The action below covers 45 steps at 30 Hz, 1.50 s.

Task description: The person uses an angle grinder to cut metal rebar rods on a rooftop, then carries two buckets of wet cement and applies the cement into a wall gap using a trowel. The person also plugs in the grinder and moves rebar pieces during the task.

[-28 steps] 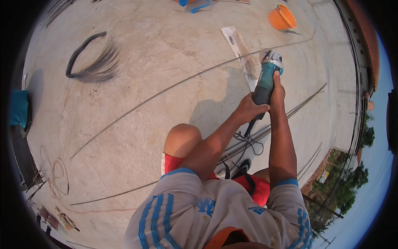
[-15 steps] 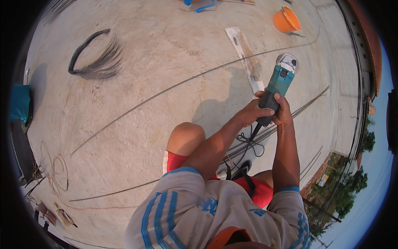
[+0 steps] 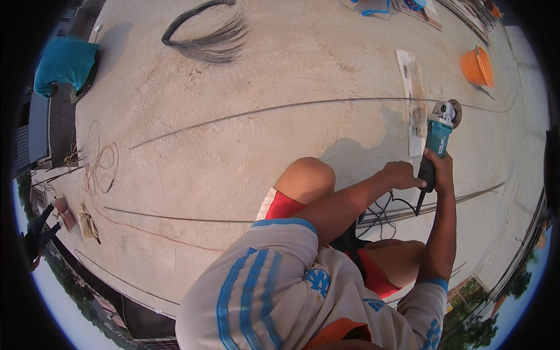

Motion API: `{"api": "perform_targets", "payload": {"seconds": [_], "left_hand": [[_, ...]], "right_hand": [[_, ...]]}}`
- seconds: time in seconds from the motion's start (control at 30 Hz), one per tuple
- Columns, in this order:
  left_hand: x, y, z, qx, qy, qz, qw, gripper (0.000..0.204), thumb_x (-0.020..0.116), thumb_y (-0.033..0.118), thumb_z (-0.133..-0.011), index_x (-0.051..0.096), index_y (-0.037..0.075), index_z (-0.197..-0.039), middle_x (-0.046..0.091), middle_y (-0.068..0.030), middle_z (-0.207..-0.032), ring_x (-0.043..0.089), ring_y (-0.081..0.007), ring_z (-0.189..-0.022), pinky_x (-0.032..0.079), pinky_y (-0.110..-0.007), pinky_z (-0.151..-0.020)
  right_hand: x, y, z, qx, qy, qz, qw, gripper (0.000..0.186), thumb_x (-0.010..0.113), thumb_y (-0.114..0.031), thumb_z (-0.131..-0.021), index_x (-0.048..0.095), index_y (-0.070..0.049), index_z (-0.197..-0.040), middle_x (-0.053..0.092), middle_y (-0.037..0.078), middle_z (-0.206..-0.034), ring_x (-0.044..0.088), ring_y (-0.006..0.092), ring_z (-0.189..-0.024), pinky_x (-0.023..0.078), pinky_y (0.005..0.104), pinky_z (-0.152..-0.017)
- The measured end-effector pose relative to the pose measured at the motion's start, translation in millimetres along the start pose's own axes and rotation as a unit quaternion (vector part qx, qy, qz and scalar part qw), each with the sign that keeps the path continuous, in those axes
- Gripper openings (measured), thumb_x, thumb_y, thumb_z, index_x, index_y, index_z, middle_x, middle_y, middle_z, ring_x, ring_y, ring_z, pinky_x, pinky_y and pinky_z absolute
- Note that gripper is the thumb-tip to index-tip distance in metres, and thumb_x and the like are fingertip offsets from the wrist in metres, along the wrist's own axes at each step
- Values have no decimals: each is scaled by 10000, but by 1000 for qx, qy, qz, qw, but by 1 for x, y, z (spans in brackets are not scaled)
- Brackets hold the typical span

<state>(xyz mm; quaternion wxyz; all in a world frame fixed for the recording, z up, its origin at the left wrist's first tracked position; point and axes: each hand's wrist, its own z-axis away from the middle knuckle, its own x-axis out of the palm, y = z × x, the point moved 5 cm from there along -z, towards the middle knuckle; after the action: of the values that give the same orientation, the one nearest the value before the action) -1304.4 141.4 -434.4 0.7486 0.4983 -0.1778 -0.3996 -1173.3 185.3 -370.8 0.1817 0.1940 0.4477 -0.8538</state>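
My right hand (image 3: 441, 170) is wrapped round the body of a teal and black angle grinder (image 3: 437, 137), held upright in the view with its grey head and disc at the far end. My left hand (image 3: 402, 175) is closed in a loose fist, its thumb side against the grinder's black rear handle. The disc appears near a long thin metal rod (image 3: 280, 108) on the ground; whether they touch I cannot tell. That rod crosses a pale, stained board (image 3: 413, 99) just left of the grinder. A black cord (image 3: 382, 216) lies coiled below my hands.
Several rods (image 3: 466, 197) lie bundled under my right forearm. An orange bucket (image 3: 477, 66) stands at the far right. A bundle of dark wire (image 3: 204, 46) lies far left, near a person in a teal top (image 3: 65, 65). Loose orange cable (image 3: 105, 169) trails along the left.
The view has swung right. The grinder has turned so its disc shows on the right and sits nearer the rod. My left hand has loosened from around the handle to its side.
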Motion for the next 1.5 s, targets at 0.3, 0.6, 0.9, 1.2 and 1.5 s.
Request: {"api": "perform_targets", "payload": {"seconds": [0.3, 0.6, 0.9, 1.2, 1.5], "left_hand": [[-80, -34, 28, -86, 164, -95, 978, 480, 591, 416, -829, 680, -14, -1023, 671, -208, -1047, 633, -362, -1017, 492, -455, -888], [-243, -94, 139, -217, 375, -253, 865, 386, 631, 412, -847, 644, 44, -963, 682, -174, -933, 644, -342, -908, 497, -428, -788], [-211, -260, 80, -286, 257, -240, 891, 501, 652, 464, -844, 609, 93, -1179, 645, -173, -1139, 603, -345, -1093, 475, -428, -926], [-192, -284, -44, -224, 245, -330, 884, 605, 546, 527, -891, 475, 169, -1374, 517, -148, -1370, 486, -380, -1249, 373, -560, -1021], [-175, -280, -62, -207, 232, -287, 906, 459, 411, 491, -967, 621, 84, -995, 676, -185, -949, 633, -380, -944, 482, -480, -819]], "right_hand": [[66, 57, -83, -1, -122, -9, 993, 392, 748, -287, -730, 609, -6, -964, 593, 47, -779, 569, 131, -658, 451, 295, -601], [109, 109, -129, -15, -156, 43, 987, 387, 758, -318, -692, 645, 10, -862, 636, 84, -743, 610, 179, -632, 470, 334, -590], [99, 121, -175, -24, -116, 139, 983, 469, 760, -355, -652, 657, 48, -868, 666, 144, -795, 643, 229, -691, 495, 361, -640], [70, 138, -193, -24, -91, 149, 984, 504, 752, -365, -644, 654, 57, -902, 678, 176, -852, 658, 258, -771, 503, 353, -708], [70, 126, -187, -11, -127, 118, 985, 516, 747, -371, -629, 662, 37, -934, 681, 194, -906, 664, 288, -858, 503, 373, -759]]}}
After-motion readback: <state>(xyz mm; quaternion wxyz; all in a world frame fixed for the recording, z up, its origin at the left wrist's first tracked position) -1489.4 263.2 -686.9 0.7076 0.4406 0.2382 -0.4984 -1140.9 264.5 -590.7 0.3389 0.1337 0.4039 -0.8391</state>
